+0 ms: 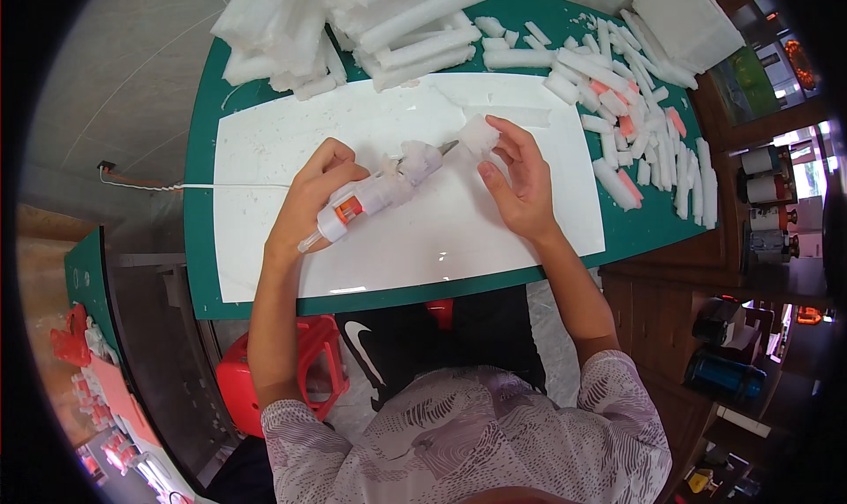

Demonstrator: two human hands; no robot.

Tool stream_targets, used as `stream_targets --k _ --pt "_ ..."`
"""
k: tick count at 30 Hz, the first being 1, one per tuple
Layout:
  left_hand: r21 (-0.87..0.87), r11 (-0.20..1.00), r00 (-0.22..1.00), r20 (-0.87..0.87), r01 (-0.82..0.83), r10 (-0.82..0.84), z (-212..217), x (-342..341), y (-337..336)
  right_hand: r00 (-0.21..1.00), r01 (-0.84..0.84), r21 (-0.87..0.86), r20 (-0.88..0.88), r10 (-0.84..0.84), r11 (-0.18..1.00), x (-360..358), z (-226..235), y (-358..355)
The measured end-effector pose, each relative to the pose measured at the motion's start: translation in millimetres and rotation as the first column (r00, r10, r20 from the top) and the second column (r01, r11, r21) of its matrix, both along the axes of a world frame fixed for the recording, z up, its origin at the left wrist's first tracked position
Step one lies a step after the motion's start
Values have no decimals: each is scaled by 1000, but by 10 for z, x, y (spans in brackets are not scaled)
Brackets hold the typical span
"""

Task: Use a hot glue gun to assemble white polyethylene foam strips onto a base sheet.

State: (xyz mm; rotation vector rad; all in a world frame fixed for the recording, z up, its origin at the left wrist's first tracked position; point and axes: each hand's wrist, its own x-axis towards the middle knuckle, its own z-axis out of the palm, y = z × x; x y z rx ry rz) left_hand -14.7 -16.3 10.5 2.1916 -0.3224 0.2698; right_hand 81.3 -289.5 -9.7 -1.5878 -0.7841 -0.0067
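a glue gun [378, 195] is being gripped by the left hand [316, 188], a foam piece [478, 139] by the right hand's fingers [514, 137]; gluing is seemingly being done, steady aim being needed next.

foam stack [415, 14] cropped above, glue gun [379, 193] handle hidden in left hand [304, 193]
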Motion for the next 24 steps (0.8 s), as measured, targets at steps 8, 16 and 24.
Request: stream_targets --k 8,16,24 --pt "-13 1000 1000 9 -2 3 -39 12 3 999 22 -38 45 -20 999 2 -10 3" --pt "-18 1000 1000 -4 2 -2 -29 6 10 1000 -11 -52 -18 10 999 -22 25 1" --pt "-27 1000 1000 -20 2 -3 -31 -1 19 998 33 -71 57 -29 997 -16 4 11"
